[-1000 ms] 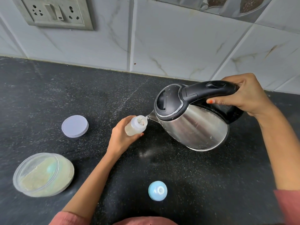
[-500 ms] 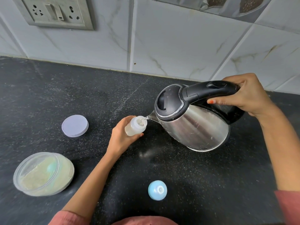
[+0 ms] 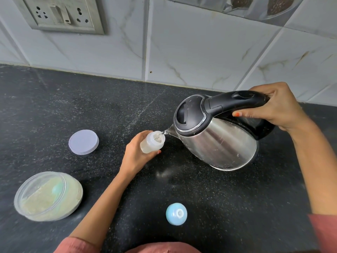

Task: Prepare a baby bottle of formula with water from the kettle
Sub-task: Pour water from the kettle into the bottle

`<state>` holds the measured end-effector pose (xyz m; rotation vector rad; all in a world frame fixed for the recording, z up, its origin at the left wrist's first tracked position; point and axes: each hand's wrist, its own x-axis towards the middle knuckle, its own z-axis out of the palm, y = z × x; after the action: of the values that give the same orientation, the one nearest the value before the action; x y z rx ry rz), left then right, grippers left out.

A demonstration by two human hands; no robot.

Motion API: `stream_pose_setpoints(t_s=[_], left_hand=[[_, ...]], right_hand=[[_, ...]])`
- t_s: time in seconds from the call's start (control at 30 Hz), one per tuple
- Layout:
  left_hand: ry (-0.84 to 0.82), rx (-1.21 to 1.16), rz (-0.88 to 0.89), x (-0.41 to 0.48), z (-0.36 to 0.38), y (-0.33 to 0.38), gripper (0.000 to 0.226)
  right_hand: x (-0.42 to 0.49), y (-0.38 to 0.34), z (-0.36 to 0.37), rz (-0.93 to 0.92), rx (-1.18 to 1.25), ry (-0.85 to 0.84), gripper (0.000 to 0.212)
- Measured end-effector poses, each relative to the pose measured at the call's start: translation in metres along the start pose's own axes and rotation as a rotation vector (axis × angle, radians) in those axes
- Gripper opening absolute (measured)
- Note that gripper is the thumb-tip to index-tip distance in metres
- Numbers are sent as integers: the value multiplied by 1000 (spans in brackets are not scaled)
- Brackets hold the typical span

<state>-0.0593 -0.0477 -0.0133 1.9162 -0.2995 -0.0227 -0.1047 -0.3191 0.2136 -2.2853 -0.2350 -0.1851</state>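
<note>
Left hand [image 3: 135, 156] grips the baby bottle [image 3: 152, 144] round its lower body, fingers and thumb curled about it. The bottle is uncapped and tilted, its mouth toward the kettle [image 3: 218, 141], near the middle of the black speckled desk [image 3: 54, 106]; whether its base touches the desk cannot be told. Right hand [image 3: 273, 105] clasps the kettle's black handle [image 3: 237, 101], fingers curled round it, one orange-painted nail showing beneath. The kettle is steel with a black lid, lid closed, lifted and tipped to the left. Its spout [image 3: 170, 131] sits just beside the bottle's mouth, and a thin stream of water [image 3: 162, 132] bridges the two. Pale contents show in the bottle; the level cannot be read. A round lavender lid [image 3: 83, 142] lies flat on the desk, left of the bottle and well apart from it. Nearer the person, at left, stands an open clear container [image 3: 48, 196] of pale powder with a light blue scoop [image 3: 56, 189] lying in it. A light blue bottle cap [image 3: 176, 214] rests on the desk near the front edge, between the two forearms. A socket plate [image 3: 60, 13] is set in the marbled wall tiles [image 3: 200, 52] at upper left. Reddish sleeves [image 3: 326, 232] show at the lower edge.
</note>
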Motion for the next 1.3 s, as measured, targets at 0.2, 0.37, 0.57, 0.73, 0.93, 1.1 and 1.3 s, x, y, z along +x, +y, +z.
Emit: stream_pose_setpoints(t_s=[0.2, 0.37, 0.57, 0.73, 0.93, 1.1, 1.3], left_hand=[[4, 4, 2, 0, -2, 0, 62], [-1, 3, 1, 0, -2, 2, 62], [-1, 5, -3, 1, -1, 3, 62], [-2, 6, 2, 0, -1, 4, 62], [-3, 22, 0, 1, -1, 4, 62], [0, 28, 8, 1, -3, 4, 62], [5, 25, 7, 1, -2, 3, 62]], right_hand=[[-1, -1, -1, 6, 4, 7, 22], [-1, -2, -1, 1, -12, 0, 23], [-2, -2, -1, 5, -8, 0, 23], [-2, -1, -1, 10, -12, 4, 22], [-2, -2, -1, 5, -16, 0, 25], [-1, -2, -1, 11, -13, 4, 25], [-1, -2, 0, 9, -4, 4, 25]])
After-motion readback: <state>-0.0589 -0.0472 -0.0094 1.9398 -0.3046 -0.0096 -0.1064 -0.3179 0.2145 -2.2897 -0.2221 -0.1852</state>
